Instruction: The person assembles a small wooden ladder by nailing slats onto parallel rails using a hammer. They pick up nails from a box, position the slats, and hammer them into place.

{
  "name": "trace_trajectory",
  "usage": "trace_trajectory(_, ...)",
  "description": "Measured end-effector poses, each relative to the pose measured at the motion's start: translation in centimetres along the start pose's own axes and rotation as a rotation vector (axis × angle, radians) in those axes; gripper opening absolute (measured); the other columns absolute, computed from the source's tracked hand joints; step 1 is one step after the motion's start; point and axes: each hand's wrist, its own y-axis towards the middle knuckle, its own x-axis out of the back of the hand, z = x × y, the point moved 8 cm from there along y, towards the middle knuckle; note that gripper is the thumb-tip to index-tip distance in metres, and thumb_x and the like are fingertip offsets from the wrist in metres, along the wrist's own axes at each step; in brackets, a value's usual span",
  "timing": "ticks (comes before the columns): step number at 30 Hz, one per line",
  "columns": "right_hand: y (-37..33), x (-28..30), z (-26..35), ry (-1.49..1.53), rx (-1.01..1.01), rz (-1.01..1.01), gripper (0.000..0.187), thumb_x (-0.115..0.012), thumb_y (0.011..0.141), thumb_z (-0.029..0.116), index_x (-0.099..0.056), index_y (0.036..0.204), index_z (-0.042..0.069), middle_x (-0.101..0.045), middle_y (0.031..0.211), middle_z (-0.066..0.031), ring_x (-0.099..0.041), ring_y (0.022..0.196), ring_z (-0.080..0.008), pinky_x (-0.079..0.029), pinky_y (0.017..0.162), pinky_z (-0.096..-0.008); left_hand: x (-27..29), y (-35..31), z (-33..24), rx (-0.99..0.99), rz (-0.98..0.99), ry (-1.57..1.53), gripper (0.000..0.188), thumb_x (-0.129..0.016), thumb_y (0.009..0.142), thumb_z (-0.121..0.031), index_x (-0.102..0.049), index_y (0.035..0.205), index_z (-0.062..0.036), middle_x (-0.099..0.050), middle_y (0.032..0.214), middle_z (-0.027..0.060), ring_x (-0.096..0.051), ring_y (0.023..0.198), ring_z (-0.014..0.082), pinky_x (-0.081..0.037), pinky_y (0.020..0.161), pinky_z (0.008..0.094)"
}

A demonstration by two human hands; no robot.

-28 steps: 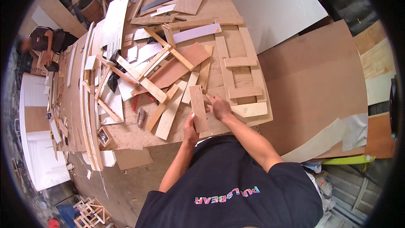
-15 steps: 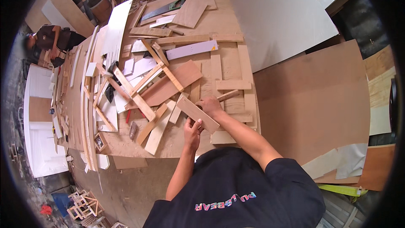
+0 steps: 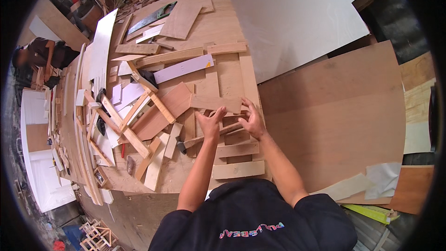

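Note:
A short wooden board lies across the wooden frame on the workbench, between my hands. My left hand grips its near edge, thumb raised at the edge and fingers partly hidden. With fingers at its right end, my right hand holds the board from the other side. Just nearer to me, a hammer rests on the frame, its dark head to the left. Two short crosspieces show closer to my body, one a pale block.
A lilac-white strip, a reddish board and jointed battens crowd the bench's left. A green-handled saw and another hammer lie farther back. Large panels stand at the right. Another person bends at far left.
The board has gone from tilted in my left hand near the bench's front to lying across the frame farther away. My right hand has let go of the hammer and moved to the board's right end.

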Motion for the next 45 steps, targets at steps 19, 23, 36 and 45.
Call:
trace_trajectory(19, 16.7, 9.6, -3.0, -0.807, -0.006, -0.030, 0.067, -0.089, 0.076, 0.015, -0.067, 0.139, 0.023, -0.064, 0.132, -0.0072, -0.056, 0.130, -0.0290, -0.048, 0.109, -0.0423, 0.9, 17.0, 2.8, -0.361, -0.038, 0.910, 0.033, -0.075, 0.097, -0.022, -0.075, 0.126, -0.0067, -0.067, 0.097, 0.0074, -0.062, 0.079, 0.0170, -0.051, 0.073, 0.0333)
trace_trajectory(23, 16.8, 9.4, -2.8, -0.819, 0.056, -0.065, 0.069, -0.088, 0.075, 0.013, -0.066, 0.140, 0.019, -0.062, 0.130, -0.0078, -0.056, 0.126, -0.0307, -0.048, 0.109, -0.0427, 0.3, 16.8, 2.6, -0.418, -0.063, 0.889, 0.032, -0.077, 0.095, -0.019, -0.076, 0.124, -0.0071, -0.064, 0.092, 0.0076, -0.056, 0.072, 0.0173, -0.049, 0.070, 0.0333)
trace_trajectory(36, 14.0, 8.5, -2.0, -0.923, 0.159, -0.110, 0.069, -0.085, 0.077, 0.010, -0.062, 0.143, 0.013, -0.062, 0.130, -0.0112, -0.057, 0.125, -0.0332, -0.047, 0.109, -0.0431, 0.4, 15.7, 2.7, -0.434, -0.057, 0.904, 0.033, -0.080, 0.090, -0.016, -0.077, 0.122, -0.0076, -0.067, 0.090, 0.0090, -0.065, 0.077, 0.0211, -0.054, 0.074, 0.0355)
trace_trajectory(45, 14.5, 8.3, -2.4, -0.951, 0.123, -0.102, 0.073, -0.084, 0.080, 0.012, -0.059, 0.149, 0.014, -0.060, 0.132, -0.0117, -0.056, 0.126, -0.0327, -0.047, 0.110, -0.0430, 0.4, 15.9, 2.6, -0.465, -0.081, 0.918, 0.033, -0.082, 0.090, -0.018, -0.078, 0.121, -0.0112, -0.067, 0.090, 0.0090, -0.065, 0.078, 0.0225, -0.054, 0.074, 0.0370)
